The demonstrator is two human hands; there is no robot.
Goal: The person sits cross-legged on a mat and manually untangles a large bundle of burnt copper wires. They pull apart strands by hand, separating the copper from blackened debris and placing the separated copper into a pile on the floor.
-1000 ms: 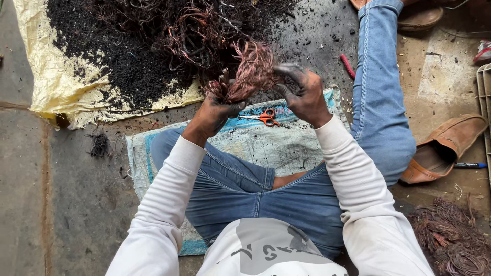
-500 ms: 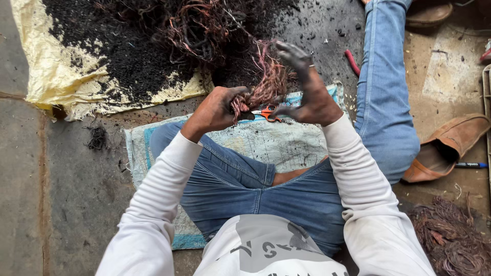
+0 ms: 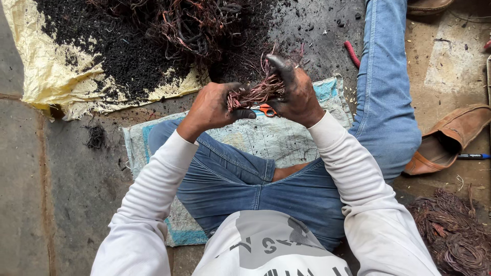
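A bundle of thin copper-coloured wire (image 3: 258,91) is gripped between both of my soot-blackened hands above my lap. My left hand (image 3: 214,105) closes on the bundle's near end. My right hand (image 3: 292,92) wraps the far end, with its fingers pointing up and away. Under the hands, orange-handled scissors (image 3: 265,109) lie on a pale printed sack (image 3: 255,138) spread on the ground. Ahead, a tangle of burnt wire (image 3: 192,23) lies in black ash.
A yellow sack (image 3: 48,76) holds the ash pile at top left. A brown slipper (image 3: 450,138) and a pen (image 3: 473,156) lie to the right. A heap of coiled wire (image 3: 452,230) sits at bottom right. A small red piece (image 3: 351,53) lies beside my outstretched leg.
The wire bundle has come down from upright to lying across between my hands. My right hand has moved up over its far end, and the scissors now show beneath.
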